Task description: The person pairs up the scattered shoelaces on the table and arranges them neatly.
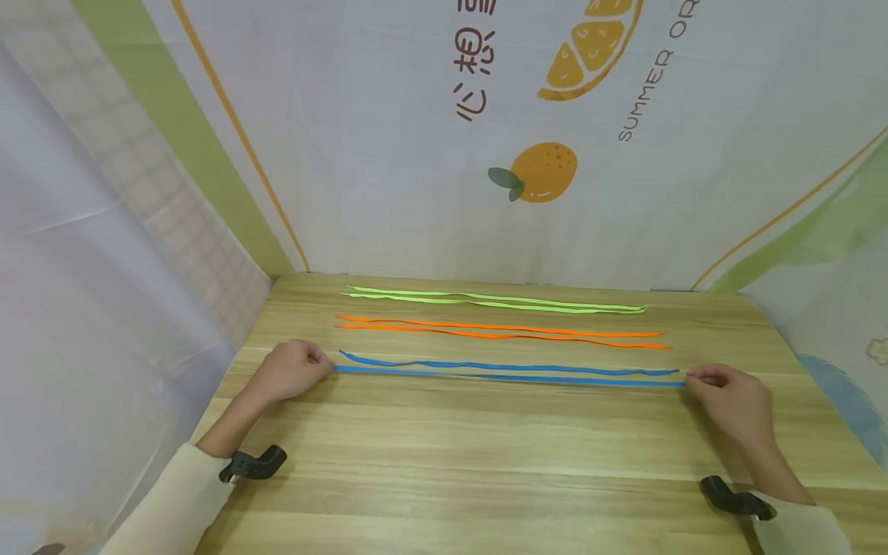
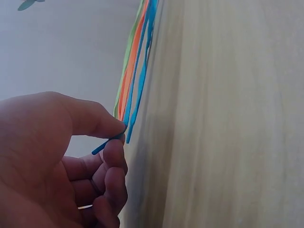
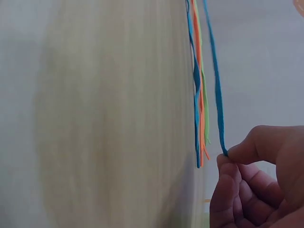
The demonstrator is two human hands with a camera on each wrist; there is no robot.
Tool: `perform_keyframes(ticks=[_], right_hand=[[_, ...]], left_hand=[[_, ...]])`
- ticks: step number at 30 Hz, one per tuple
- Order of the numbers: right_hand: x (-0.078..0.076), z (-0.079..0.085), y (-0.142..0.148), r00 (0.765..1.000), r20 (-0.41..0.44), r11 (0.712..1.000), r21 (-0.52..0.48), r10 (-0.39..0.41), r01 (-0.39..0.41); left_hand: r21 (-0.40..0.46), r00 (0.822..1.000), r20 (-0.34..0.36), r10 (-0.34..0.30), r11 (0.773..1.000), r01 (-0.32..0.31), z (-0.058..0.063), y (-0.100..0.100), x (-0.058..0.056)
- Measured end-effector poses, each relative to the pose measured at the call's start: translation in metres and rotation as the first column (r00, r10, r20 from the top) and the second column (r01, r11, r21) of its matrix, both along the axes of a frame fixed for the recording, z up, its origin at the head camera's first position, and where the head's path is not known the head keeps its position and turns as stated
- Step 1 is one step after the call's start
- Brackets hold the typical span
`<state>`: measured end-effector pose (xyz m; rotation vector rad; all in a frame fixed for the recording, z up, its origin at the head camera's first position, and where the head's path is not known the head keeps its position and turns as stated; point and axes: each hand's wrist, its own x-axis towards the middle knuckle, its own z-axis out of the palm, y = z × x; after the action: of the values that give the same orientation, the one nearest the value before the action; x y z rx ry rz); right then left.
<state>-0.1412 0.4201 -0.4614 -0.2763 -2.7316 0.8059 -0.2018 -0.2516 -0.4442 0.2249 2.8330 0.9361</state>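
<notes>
A blue shoelace (image 1: 513,378) is stretched straight from side to side, pinched at both ends. My left hand (image 1: 294,371) holds its left end between thumb and index finger; in the left wrist view the dark tip (image 2: 99,148) pokes out past the fingers. At the other end, my right hand (image 1: 731,401) pinches the lace, with the other fingers curled below in the right wrist view. Just behind it lies a second blue shoelace (image 1: 513,368), slightly wavy. Two orange shoelaces (image 1: 499,331) and two light green shoelaces (image 1: 499,301) lie farther back, roughly parallel.
Everything lies on a wood-grain table (image 1: 472,470). Behind it hangs a white curtain (image 1: 388,154) printed with oranges and lettering, and more cloth (image 1: 83,293) hangs at the left side. A dark wrist mount (image 1: 253,464) sits on each forearm.
</notes>
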Motion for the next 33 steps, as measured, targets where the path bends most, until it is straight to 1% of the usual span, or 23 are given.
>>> perform_keyframes(ticks=[4,10,16,26,29,33], right_hand=[[-0.004,-0.002,-0.002,1.000,0.004,1.000,0.021,0.003,-0.003],[-0.011,-0.003,-0.004,0.998,0.059,0.999,0.041,-0.020,0.018],[-0.015,-0.002,-0.006,0.996,0.093,0.998,0.059,-0.011,0.005],[-0.022,-0.001,-0.005,0.988,0.154,0.999,0.047,-0.015,0.008],[-0.022,0.000,-0.002,0.985,0.174,0.999,0.043,-0.003,-0.004],[-0.022,0.000,0.002,0.978,0.207,1.000,0.026,0.010,-0.015]], left_hand=[[-0.022,1.000,0.006,-0.008,1.000,0.008,-0.002,0.002,-0.001],[-0.046,1.000,-0.003,-0.019,0.999,0.019,-0.002,0.005,-0.002],[-0.060,0.999,-0.013,-0.034,0.998,0.034,-0.001,0.007,-0.003],[-0.055,0.999,0.001,-0.049,0.997,0.049,-0.003,0.009,-0.007],[-0.056,0.999,0.010,-0.045,0.997,0.045,-0.002,0.010,-0.008],[-0.070,0.999,0.027,-0.024,0.997,0.026,0.000,0.009,-0.008]])
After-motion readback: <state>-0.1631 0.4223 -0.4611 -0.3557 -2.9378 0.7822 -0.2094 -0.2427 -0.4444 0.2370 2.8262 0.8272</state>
